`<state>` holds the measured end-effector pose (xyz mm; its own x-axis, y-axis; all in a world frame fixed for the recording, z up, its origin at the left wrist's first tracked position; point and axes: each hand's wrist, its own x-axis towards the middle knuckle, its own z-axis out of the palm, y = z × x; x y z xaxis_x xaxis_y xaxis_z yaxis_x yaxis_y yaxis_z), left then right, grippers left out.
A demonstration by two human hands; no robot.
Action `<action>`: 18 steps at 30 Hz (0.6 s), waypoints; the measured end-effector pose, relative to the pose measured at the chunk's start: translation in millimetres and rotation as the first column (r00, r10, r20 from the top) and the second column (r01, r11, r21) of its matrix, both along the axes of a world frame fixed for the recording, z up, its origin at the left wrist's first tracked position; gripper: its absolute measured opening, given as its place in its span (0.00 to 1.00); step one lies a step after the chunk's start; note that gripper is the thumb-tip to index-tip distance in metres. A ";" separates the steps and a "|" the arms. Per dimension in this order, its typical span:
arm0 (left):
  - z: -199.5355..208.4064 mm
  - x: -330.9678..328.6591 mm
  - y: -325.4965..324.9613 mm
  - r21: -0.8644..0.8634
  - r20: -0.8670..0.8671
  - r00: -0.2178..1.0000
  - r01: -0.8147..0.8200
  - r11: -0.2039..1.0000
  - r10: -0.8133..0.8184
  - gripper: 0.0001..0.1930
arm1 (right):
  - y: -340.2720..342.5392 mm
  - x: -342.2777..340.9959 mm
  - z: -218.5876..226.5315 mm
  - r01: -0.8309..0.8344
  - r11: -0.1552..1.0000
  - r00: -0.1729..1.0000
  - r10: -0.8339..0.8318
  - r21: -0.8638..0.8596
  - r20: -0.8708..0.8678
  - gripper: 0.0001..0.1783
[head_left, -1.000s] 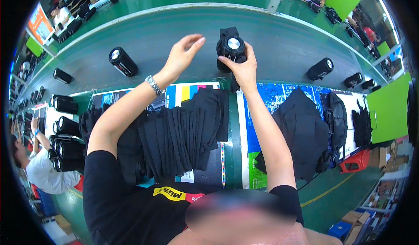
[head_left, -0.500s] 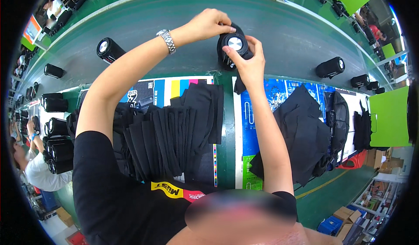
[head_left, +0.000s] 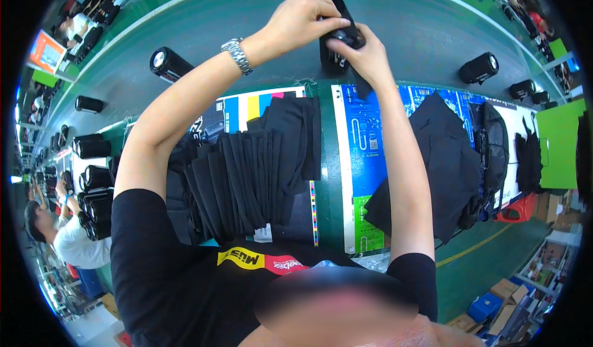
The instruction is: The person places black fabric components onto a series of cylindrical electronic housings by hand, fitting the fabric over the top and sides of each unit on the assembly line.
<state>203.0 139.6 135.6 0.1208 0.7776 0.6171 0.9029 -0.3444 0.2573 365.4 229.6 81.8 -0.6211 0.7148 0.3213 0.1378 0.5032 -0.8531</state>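
A black cylindrical speaker (head_left: 334,61) stands upright on the grey conveyor belt in front of me, between my hands. My left hand (head_left: 307,21) is closed at its top end, fingers bent over the rim. My right hand (head_left: 370,55) grips the top from the right side, thumb across the front. Dark material shows above and between the fingers; whether it is cloth or part of the speaker I cannot tell. The fingers cover the top end. A piece of black cloth (head_left: 363,88) hangs below my right hand.
Stacked black cloth pieces (head_left: 238,183) lie under my left arm; another pile of black cloth (head_left: 441,168) lies right of my right forearm. More speakers stand on the belt, one at left (head_left: 170,64), one at right (head_left: 479,68). A co-worker (head_left: 77,242) sits at far left.
Both hands have closed in over the speaker's top, and its silver disc is now covered. My right hand has shifted slightly right. The whole view has shifted a little.
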 end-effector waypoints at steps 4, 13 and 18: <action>-2.9 20.0 -12.7 -0.059 0.127 0.992 0.029 0.998 -0.022 0.12 | 22.0 56.5 18.2 -0.222 0.962 0.923 0.260 -0.161 0.283 0.34; -48.9 26.5 41.3 -0.072 0.960 -0.267 0.068 0.995 0.087 0.24 | 57.8 -2.7 5.1 0.229 0.835 0.924 -0.349 -0.500 -0.160 0.21; -73.8 58.1 64.6 0.000 0.972 -0.231 0.144 0.990 0.033 0.26 | 42.8 -30.0 -3.8 0.066 0.654 0.901 -0.363 -0.754 -0.236 0.21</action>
<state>261.1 204.2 61.9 -0.5097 0.8599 -0.0264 -0.5057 -0.2747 0.8178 335.4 272.4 78.1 -0.3749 0.9064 -0.1948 -0.2082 -0.2871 -0.9350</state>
